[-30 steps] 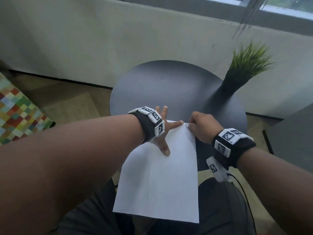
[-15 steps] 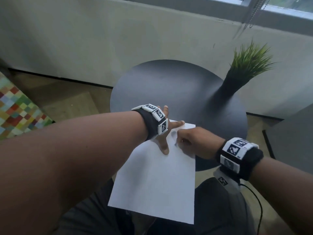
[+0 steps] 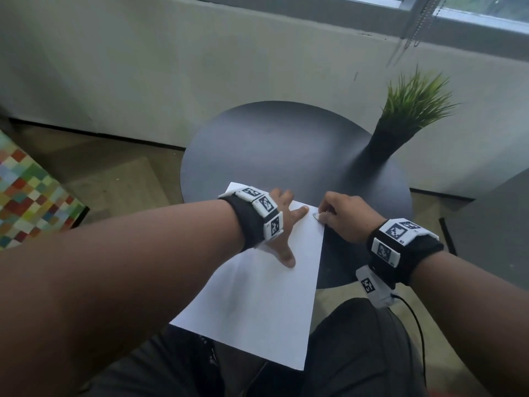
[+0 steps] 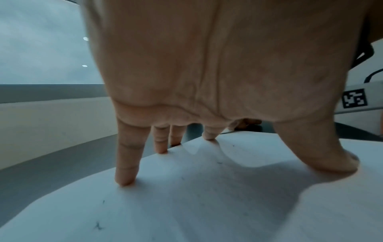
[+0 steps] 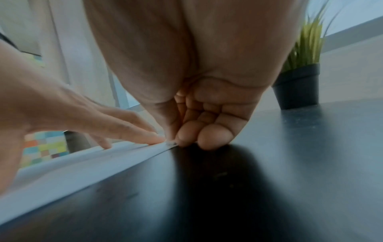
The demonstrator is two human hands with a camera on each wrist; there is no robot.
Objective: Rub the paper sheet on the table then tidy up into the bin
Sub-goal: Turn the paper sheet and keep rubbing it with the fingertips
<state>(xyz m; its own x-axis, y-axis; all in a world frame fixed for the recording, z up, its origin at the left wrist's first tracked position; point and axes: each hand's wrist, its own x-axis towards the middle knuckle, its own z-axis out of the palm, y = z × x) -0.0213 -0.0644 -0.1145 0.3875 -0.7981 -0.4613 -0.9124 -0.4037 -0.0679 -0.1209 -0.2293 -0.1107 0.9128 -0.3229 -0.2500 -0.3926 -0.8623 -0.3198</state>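
A white paper sheet (image 3: 257, 305) lies on the round dark table (image 3: 272, 144), its near half hanging over the table's edge above my lap. My left hand (image 3: 286, 227) presses flat on the sheet's far end with its fingers (image 4: 126, 163) spread and straight. My right hand (image 3: 326, 217) is at the sheet's far right corner, fingers curled. It pinches a small grey-white eraser-like piece (image 3: 316, 216) against the paper's edge (image 5: 82, 167). In the right wrist view the piece (image 5: 171, 144) sits just beside the left index fingertip (image 5: 149, 139). No bin is in view.
A black pot of green artificial grass (image 3: 400, 124) stands at the table's back right, also close behind my right hand (image 5: 296, 86). A multicoloured checkered object (image 3: 25, 202) sits on the floor to the left. A wall and window sill run behind the table.
My right hand slid toward me onto the sheet, then back out to the far right corner. The left hand kept pressing the paper, which shifted slightly.
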